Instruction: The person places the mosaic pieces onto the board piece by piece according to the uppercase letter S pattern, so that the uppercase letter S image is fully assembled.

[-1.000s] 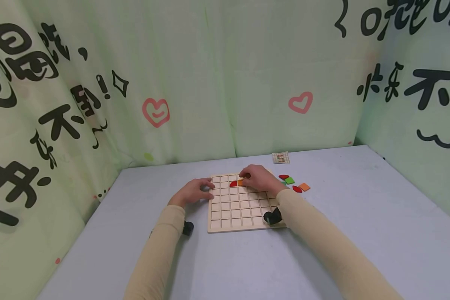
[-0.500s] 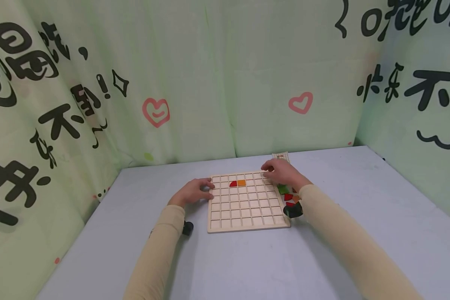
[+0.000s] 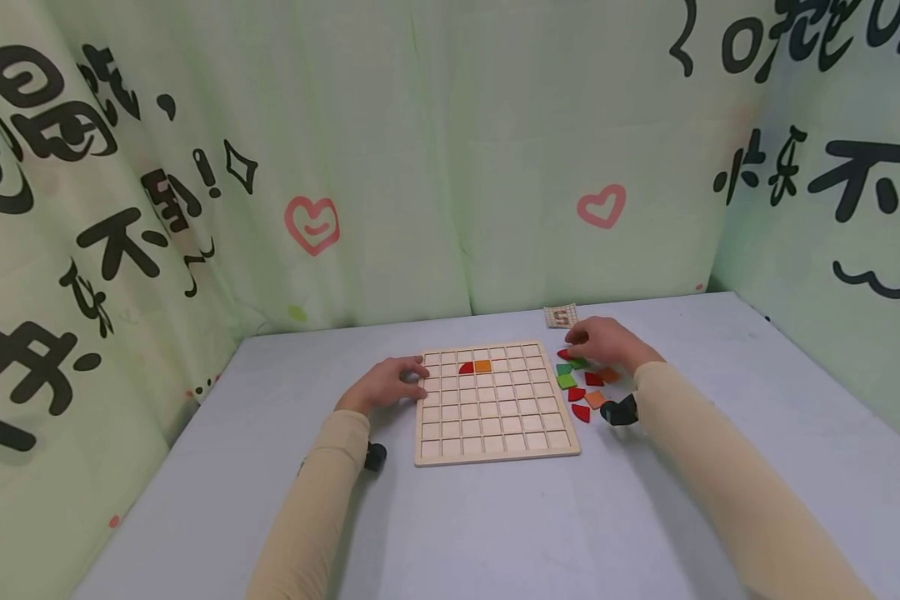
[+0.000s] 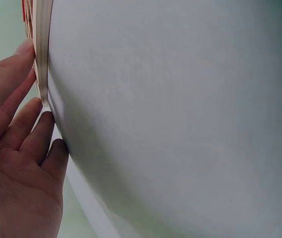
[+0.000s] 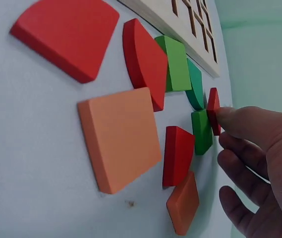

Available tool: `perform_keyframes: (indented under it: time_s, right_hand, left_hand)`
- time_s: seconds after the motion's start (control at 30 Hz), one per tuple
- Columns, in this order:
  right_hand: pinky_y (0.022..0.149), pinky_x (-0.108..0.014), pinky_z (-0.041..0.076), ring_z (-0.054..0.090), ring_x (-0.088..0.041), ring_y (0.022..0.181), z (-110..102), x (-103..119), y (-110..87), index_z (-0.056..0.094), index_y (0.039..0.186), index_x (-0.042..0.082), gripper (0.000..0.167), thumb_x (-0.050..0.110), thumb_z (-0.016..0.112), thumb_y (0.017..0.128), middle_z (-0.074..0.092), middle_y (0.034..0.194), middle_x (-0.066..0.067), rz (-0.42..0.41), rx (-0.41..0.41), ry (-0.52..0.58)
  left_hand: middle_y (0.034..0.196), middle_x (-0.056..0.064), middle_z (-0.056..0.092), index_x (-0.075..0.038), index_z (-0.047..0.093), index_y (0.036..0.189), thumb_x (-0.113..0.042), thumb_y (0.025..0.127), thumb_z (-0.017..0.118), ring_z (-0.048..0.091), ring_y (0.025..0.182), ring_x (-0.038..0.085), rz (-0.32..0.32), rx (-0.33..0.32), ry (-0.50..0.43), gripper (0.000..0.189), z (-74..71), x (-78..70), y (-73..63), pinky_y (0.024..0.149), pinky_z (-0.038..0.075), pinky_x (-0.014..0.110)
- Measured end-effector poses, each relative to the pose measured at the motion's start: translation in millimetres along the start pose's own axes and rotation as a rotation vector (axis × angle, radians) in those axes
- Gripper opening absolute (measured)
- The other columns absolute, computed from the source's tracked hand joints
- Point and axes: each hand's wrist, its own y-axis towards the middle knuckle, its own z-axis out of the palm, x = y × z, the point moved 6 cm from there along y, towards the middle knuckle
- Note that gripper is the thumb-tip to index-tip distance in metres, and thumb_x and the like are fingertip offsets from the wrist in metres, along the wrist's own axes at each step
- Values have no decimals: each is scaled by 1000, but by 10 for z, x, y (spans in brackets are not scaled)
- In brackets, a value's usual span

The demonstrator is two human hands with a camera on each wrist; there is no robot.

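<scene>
A wooden grid board (image 3: 495, 417) lies on the table, with a red tile (image 3: 467, 367) and an orange square tile (image 3: 483, 366) side by side in its cells. My left hand (image 3: 387, 383) rests against the board's left edge, fingers nearly straight; the left wrist view shows the thumb and fingertips along the wooden rim (image 4: 41, 49). Right of the board, my right hand (image 3: 607, 342) is at the far end of the loose tiles. There its thumb and curled fingers pinch a red tile (image 5: 213, 101) beside a green one (image 5: 200, 131); the index fingertip is hidden.
Several loose tiles lie along the board's right side, among them an orange square (image 5: 121, 139), a red quarter-circle (image 5: 71, 37) and a light green piece (image 3: 566, 381). A small patterned card (image 3: 561, 317) lies behind them near the table's back edge. Curtains stand around the table.
My right hand has moved from the orange tile in the grid, across the board, to the loose tiles on the right. The orange tile stays in its cell. My left hand has not moved.
</scene>
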Motion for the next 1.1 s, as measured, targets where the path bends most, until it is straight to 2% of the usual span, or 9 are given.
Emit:
perform_keyframes:
  time_s: [0.4,0.73,1.1]
  right_hand:
    - [90,-44,50,54,-30,101,21,-43,29,64,123,0,35,21,65,94,64,115,-16,-22,81,-8]
    - [90,-45,51,56,-29,100,4,-18,72,66,121,1,31,15,65,94,67,112,-13,-64,67,-29]
    - [89,-43,52,54,-31,103,-5,20,51,63,124,0,30,9,62,95,64,114,-16,-20,47,-1]
  left_hand:
    - [151,3,43,-12,69,117,-18,86,75,29,144,28,-5,4,6,32,12,32,24,116,27,44]
    - [151,3,44,-11,69,117,-17,86,75,29,144,28,10,0,4,32,1,34,35,116,25,44]
    - [152,3,43,-11,69,118,-17,87,74,29,144,28,-18,-1,0,32,14,15,13,116,26,45]
